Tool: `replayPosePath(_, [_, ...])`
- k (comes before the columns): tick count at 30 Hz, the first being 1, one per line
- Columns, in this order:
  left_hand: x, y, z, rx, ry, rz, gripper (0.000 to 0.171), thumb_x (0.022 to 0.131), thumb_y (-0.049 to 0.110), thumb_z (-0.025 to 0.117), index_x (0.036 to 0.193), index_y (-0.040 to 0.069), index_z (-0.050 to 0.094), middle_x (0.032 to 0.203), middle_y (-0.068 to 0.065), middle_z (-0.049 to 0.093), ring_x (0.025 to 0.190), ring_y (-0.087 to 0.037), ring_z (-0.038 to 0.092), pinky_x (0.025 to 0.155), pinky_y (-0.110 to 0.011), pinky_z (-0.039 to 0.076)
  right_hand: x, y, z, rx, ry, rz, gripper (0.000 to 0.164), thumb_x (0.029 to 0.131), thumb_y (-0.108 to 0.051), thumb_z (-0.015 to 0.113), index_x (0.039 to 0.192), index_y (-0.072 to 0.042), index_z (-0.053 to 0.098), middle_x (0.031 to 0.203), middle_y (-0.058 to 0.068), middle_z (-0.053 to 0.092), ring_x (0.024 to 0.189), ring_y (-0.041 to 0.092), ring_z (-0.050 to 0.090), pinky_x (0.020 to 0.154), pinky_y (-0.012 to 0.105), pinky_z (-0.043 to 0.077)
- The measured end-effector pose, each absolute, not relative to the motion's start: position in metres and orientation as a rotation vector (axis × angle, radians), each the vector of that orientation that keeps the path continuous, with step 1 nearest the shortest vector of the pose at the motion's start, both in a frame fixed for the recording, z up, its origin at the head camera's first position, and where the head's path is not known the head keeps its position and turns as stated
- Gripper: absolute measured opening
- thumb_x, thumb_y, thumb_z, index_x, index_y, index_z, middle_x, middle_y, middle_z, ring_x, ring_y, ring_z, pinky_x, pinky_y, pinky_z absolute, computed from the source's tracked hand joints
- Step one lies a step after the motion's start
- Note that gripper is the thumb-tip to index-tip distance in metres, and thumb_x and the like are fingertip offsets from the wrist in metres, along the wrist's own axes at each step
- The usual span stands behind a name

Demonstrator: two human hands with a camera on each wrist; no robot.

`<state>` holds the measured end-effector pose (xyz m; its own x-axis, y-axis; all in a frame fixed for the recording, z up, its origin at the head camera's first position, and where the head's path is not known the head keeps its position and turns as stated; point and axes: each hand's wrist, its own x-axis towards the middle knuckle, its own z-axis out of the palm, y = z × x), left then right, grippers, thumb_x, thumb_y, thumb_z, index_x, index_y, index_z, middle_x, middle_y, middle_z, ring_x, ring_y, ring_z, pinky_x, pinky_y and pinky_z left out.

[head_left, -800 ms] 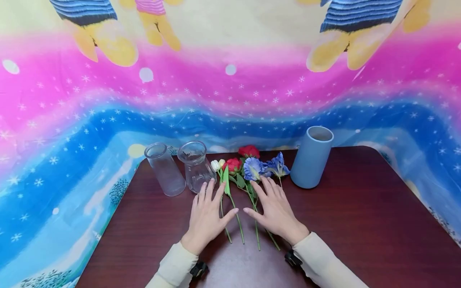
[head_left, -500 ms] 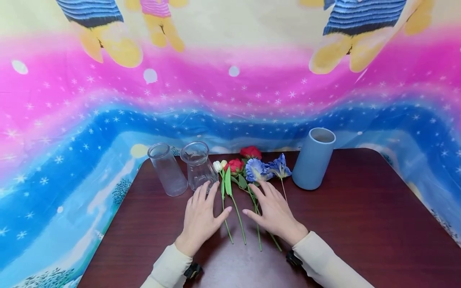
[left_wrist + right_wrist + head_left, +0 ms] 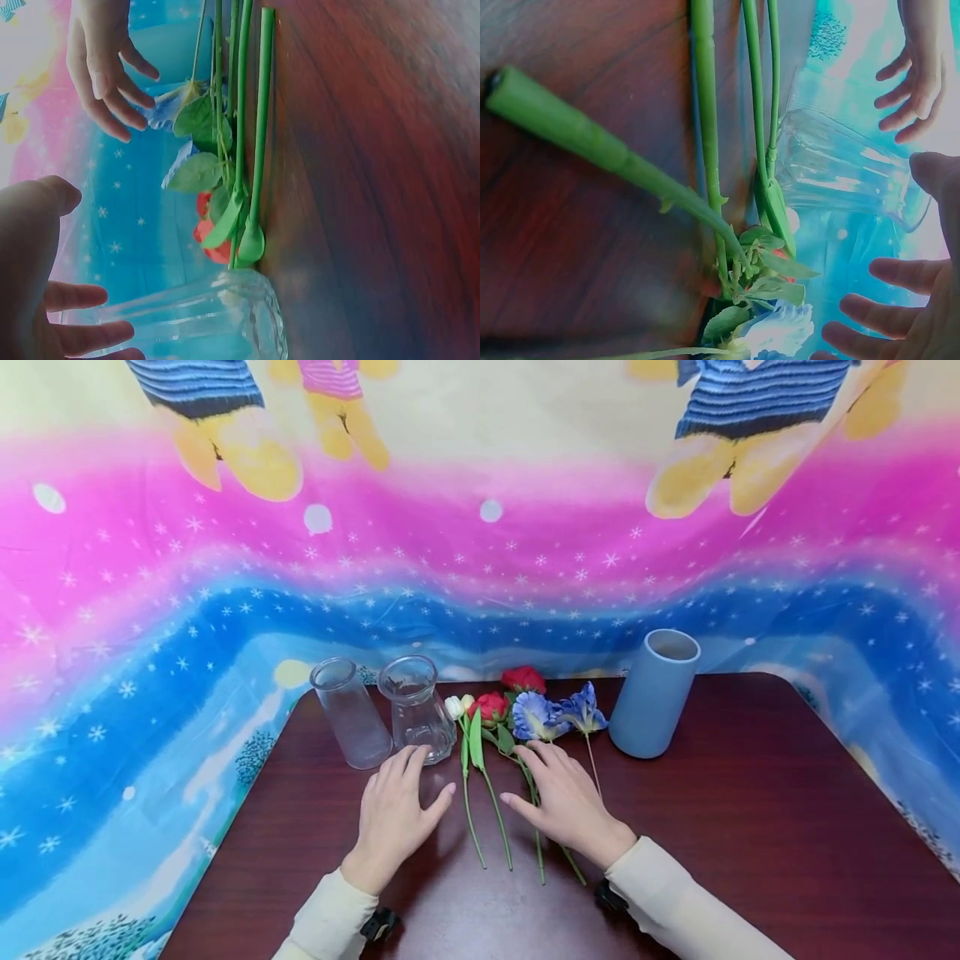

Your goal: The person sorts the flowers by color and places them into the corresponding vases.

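Note:
My left hand [image 3: 397,814], fingers relaxed and spread, hovers just in front of the flared clear glass vase [image 3: 422,727]; whether a fingertip touches it I cannot tell. My right hand [image 3: 564,797] hovers palm down above stems, its fingers just below the blue iris-like flowers [image 3: 536,715] and holding nothing. Between the hands lie artificial flowers: white tulips [image 3: 454,707] with green stems [image 3: 262,112], and red blooms [image 3: 491,706] with green leaves [image 3: 776,289]. In the right wrist view, stems run beneath the hand and the other hand shows beyond the glass vase [image 3: 840,161].
A straight glass vase [image 3: 351,722] stands left of the flared one. To the right of the flowers is a tall blue-grey vase [image 3: 655,697]. The dark wooden table [image 3: 750,827] meets a printed cloth backdrop [image 3: 495,560] at its back edge.
My left hand has drawn left and slightly back from the tulip stems. My right hand has shifted only slightly. The whole view has shifted a little; flowers and vases stay in place.

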<state>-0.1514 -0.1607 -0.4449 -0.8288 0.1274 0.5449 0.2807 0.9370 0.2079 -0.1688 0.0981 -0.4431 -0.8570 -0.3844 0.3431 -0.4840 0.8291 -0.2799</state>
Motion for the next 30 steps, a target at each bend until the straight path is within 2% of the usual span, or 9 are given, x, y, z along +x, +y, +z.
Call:
replayPosePath(14, [-0.156,-0.193,-0.435,-0.199,-2.518,-0.378,0.054,0.085,0.046,0.074,0.125,0.010,0.065,0.119,-0.013,0.069,0.103,-0.035,0.067,0.077,-0.049,0.054,-0.173,0.079,-0.433,0.686,-2.777,0.605,0.054,0.092,-0.052,0.068,0.130,-0.013,0.065,0.128,0.008,0.065,0.117,0.027,0.063,0.096,0.048,0.053])
replayPosePath(24, [-0.160,-0.213,-0.424,-0.167,-2.472,-0.398,0.046,0.087,0.041,0.074,0.118,0.008,0.068,0.116,-0.014,0.071,0.099,-0.037,0.067,0.076,-0.052,0.055,-0.176,0.063,-0.438,0.722,-2.793,0.640,0.053,0.093,-0.048,0.067,0.128,-0.009,0.066,0.124,0.010,0.067,0.112,0.029,0.064,0.093,0.049,0.053])
replayPosePath(30, [-0.161,-0.225,-0.417,-0.114,-2.464,-0.429,0.044,0.088,0.038,0.074,0.117,0.007,0.068,0.116,-0.017,0.071,0.100,-0.038,0.067,0.078,-0.055,0.056,-0.177,0.059,-0.443,0.723,-2.818,0.623,0.053,0.093,-0.047,0.068,0.128,-0.008,0.066,0.126,0.011,0.067,0.114,0.030,0.064,0.094,0.049,0.053])
